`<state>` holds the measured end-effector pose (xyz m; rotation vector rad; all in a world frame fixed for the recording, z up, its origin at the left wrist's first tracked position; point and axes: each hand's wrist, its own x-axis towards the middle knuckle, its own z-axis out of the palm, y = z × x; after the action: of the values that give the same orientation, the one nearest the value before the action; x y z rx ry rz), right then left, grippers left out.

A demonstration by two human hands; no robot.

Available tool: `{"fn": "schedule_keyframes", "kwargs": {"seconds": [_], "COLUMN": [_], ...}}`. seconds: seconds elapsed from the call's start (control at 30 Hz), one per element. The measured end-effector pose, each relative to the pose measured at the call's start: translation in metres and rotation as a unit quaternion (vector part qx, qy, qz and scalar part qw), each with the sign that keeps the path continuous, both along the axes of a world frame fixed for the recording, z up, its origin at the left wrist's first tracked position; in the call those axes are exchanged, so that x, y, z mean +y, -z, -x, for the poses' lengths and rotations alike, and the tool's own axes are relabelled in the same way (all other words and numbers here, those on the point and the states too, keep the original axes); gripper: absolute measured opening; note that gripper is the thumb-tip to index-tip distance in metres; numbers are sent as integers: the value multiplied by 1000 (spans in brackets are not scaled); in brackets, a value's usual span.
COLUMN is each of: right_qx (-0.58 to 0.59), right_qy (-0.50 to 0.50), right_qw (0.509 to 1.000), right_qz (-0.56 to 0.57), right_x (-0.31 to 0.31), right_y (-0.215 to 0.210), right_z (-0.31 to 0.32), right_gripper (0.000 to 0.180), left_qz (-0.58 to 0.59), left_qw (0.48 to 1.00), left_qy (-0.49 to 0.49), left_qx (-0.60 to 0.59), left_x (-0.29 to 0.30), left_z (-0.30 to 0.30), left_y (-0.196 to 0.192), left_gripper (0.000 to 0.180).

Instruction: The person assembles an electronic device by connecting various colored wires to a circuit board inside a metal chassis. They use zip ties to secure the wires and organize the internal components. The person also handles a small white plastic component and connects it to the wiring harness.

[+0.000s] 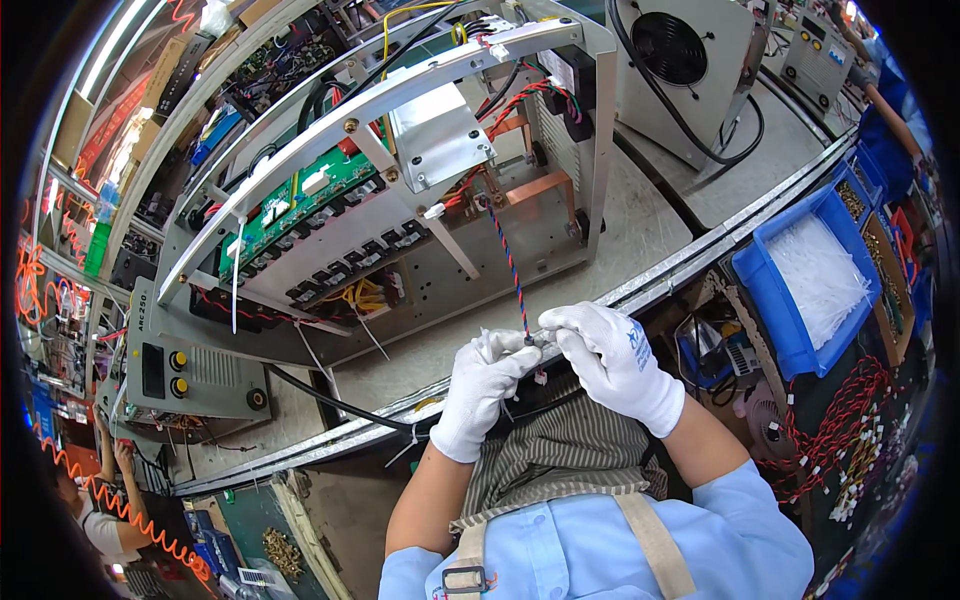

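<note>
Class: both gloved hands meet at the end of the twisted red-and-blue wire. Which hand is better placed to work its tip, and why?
Probably the right hand: its fingertips pinch the twisted wire at its end, while the left hand sits just beside, steadying it.

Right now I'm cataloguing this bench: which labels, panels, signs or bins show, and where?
Grey metal control panel, lower left: two yellow knobs, black display window.
Blue plastic bin, right: rectangular, holding white ties.
Red banner sign, upper left: long strip.
White gloved hands pinch a red-blue twisted wire.
</note>
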<state>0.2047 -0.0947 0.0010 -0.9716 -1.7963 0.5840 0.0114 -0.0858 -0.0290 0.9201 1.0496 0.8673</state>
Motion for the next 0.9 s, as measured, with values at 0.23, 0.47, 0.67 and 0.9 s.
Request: {"fn": "schedule_keyframes", "kwargs": {"seconds": [0.23,0.47,0.67,0.9], "right_qx": [-32,-46,6,20], "right_qy": [1,1,-3,34], "right_qw": [999,998,998,997], "right_qz": [13,33,67,68], "right_x": [-2,-3,0,0], "right_y": [3,-2,2,3], "right_z": [0,0,2,2], "right_gripper": [16,17,17,16], "left_qz": [-7,10,12,1], "left_qw": [1000,999,999,1000], "left_qy": [-9,-32,-46,-25], "left_qx": [-2,2,7,6], "left_x": [-3,-2,-4,-2], "left_z": [-4,-7,-14,-13], "left_y": [-4,8,-7,0], "left_gripper": [17,14,22,39]}}
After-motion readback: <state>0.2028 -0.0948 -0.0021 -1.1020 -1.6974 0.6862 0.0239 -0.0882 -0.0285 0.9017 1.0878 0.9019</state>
